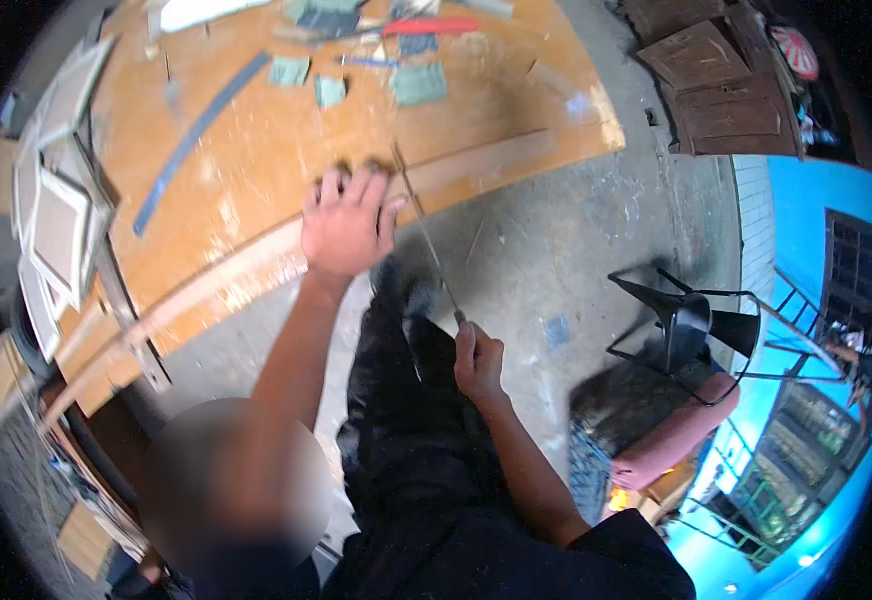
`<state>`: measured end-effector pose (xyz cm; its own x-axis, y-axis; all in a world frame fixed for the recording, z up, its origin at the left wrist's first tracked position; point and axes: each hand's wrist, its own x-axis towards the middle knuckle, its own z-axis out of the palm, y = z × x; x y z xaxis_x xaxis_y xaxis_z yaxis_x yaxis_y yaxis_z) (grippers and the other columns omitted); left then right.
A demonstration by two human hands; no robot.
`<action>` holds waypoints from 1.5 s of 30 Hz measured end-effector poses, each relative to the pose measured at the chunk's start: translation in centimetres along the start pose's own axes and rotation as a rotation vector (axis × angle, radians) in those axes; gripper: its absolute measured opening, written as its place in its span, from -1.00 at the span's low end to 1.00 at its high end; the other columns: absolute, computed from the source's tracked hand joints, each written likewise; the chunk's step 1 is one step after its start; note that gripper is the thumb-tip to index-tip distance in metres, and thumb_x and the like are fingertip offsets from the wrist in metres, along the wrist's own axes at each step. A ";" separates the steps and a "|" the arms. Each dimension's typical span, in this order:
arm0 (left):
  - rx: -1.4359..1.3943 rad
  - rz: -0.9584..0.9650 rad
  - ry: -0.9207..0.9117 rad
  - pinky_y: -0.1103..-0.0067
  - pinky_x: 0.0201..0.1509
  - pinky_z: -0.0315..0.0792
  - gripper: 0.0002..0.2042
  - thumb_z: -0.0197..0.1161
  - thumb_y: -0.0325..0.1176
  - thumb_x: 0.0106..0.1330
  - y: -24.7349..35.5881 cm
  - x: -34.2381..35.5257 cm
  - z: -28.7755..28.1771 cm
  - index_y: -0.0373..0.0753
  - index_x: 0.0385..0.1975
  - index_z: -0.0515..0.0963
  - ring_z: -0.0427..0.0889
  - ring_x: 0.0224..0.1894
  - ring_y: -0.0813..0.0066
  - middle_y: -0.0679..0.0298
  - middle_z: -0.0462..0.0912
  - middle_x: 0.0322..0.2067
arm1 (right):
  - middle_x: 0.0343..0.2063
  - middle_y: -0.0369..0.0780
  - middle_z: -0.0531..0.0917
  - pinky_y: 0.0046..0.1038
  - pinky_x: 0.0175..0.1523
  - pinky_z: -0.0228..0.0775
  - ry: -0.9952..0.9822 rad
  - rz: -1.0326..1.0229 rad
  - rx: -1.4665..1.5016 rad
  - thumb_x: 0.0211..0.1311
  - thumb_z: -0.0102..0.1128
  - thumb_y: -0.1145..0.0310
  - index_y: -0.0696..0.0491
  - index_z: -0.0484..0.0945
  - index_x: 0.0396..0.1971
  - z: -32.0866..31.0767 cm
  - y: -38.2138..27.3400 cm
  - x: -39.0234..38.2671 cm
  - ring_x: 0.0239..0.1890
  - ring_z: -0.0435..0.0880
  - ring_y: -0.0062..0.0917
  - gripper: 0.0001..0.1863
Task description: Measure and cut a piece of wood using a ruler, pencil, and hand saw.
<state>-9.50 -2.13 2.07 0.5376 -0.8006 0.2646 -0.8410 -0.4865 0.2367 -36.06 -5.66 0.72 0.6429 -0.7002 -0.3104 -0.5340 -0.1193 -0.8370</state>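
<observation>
My right hand (pixel 480 362) is closed around the handle of a saw (pixel 424 222), whose long thin blade is seen nearly edge-on. The blade's far end crosses a long wooden strip (pixel 481 157) lying along the near edge of the wooden table (pixel 286 130). Just left of the blade, my left hand (pixel 348 222) presses down on the strip, fingers bent over its far side and thumb toward the saw. The blade's teeth are too fine to make out, and my left hand covers part of the strip.
Green sandpaper pieces (pixel 419 84), a red-handled tool (pixel 431 26) and a curved blue-grey strip (pixel 201 140) lie on the table. White-edged frames (pixel 59 225) lean at the left. On the right stand a black metal chair (pixel 688 330) and a pink roll (pixel 676 432).
</observation>
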 end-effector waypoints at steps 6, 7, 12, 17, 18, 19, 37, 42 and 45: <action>0.016 -0.002 -0.047 0.27 0.03 0.32 -0.68 0.18 -0.07 0.29 0.5 0.2 0.1 -0.13 -0.10 0.56 0.48 -0.02 0.18 0.28 0.57 -0.05 | -0.53 0.14 0.57 -0.11 -0.42 0.34 0.108 -0.186 0.026 0.50 0.01 0.22 0.19 0.54 -0.46 3.2 -4.0 8.3 -0.46 0.56 0.16 -0.62; 0.028 -0.002 -0.038 0.27 0.03 0.32 -0.68 0.18 -0.07 0.29 0.7 0.2 0.0 -0.13 -0.10 0.56 0.48 -0.02 0.18 0.28 0.57 -0.05 | -0.53 0.14 0.57 -0.11 -0.42 0.34 0.106 -0.198 0.034 0.50 0.01 0.22 0.19 0.54 -0.46 3.5 -3.9 8.5 -0.46 0.56 0.16 -0.62; 0.084 0.004 -0.037 0.23 0.05 0.31 -0.63 0.16 -0.04 0.31 0.0 0.1 -0.1 -0.23 -0.10 0.52 0.44 0.01 0.09 0.13 0.52 -0.07 | -0.60 0.07 0.55 -0.13 -0.45 0.32 0.048 -0.117 0.041 0.49 0.00 0.28 0.17 0.53 -0.44 2.1 0.2 3.3 -0.51 0.59 0.07 -0.67; 0.082 0.015 -0.067 0.23 0.09 0.27 -0.63 0.10 -0.04 0.37 0.1 -0.2 0.1 -0.22 -0.07 0.51 0.40 0.07 0.10 0.12 0.49 -0.01 | -0.65 0.05 0.53 -0.15 -0.47 0.31 0.005 0.021 0.047 0.48 0.01 0.30 0.17 0.52 -0.46 1.3 0.6 0.9 -0.57 0.58 0.01 -0.68; 0.083 0.013 -0.064 0.23 0.09 0.27 -0.63 0.10 -0.04 0.37 0.0 -0.3 0.1 -0.22 -0.07 0.51 0.40 0.07 0.10 0.12 0.49 -0.01 | -0.65 0.05 0.53 -0.16 -0.48 0.31 0.057 -0.083 0.041 0.48 0.01 0.30 0.18 0.51 -0.47 2.2 -0.1 2.5 -0.57 0.58 0.01 -0.67; 0.083 0.011 -0.091 0.23 0.11 0.27 -0.63 0.09 -0.04 0.38 0.1 -0.3 0.2 -0.22 -0.05 0.50 0.39 0.08 0.10 0.11 0.48 0.01 | -0.65 0.06 0.53 -0.17 -0.49 0.30 0.109 -0.189 0.031 0.48 0.02 0.30 0.19 0.50 -0.48 3.0 -1.0 4.3 -0.58 0.57 0.01 -0.67; 0.023 -0.027 -0.155 0.21 0.13 0.25 -0.69 0.09 -0.06 0.39 0.1 -0.1 0.1 -0.10 -0.04 0.49 0.40 0.09 0.15 0.16 0.46 0.00 | -0.69 0.04 0.44 -0.19 -0.46 0.24 0.086 -0.172 -0.064 0.53 -0.07 0.23 0.22 0.49 -0.50 3.5 -1.7 7.6 -0.67 0.41 -0.25 -0.58; 0.014 -0.024 -0.108 0.20 0.13 0.26 -0.72 0.11 -0.08 0.38 -0.1 -0.7 0.4 -0.10 -0.08 0.51 0.41 0.09 0.15 0.15 0.48 0.00 | -0.68 0.04 0.43 -0.22 -0.46 0.23 0.079 -0.141 0.114 0.54 -0.09 0.24 0.23 0.47 -0.51 4.7 -3.3 8.8 -0.65 0.30 -0.27 -0.57; -0.008 -0.017 -0.105 0.19 0.13 0.28 -0.72 0.12 -0.09 0.36 0.2 -0.3 0.2 -0.11 -0.09 0.52 0.42 0.08 0.14 0.15 0.49 0.00 | -0.65 0.03 0.45 -0.26 -0.42 0.25 0.028 -0.056 0.119 0.54 -0.10 0.20 0.23 0.45 -0.52 2.6 1.8 2.3 -0.61 0.30 -0.27 -0.54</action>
<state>-9.83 -2.10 1.87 0.5422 -0.8246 0.1614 -0.8311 -0.4980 0.2475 -34.12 -5.71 -2.70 0.6531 -0.7148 -0.2502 -0.4278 -0.0755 -0.9007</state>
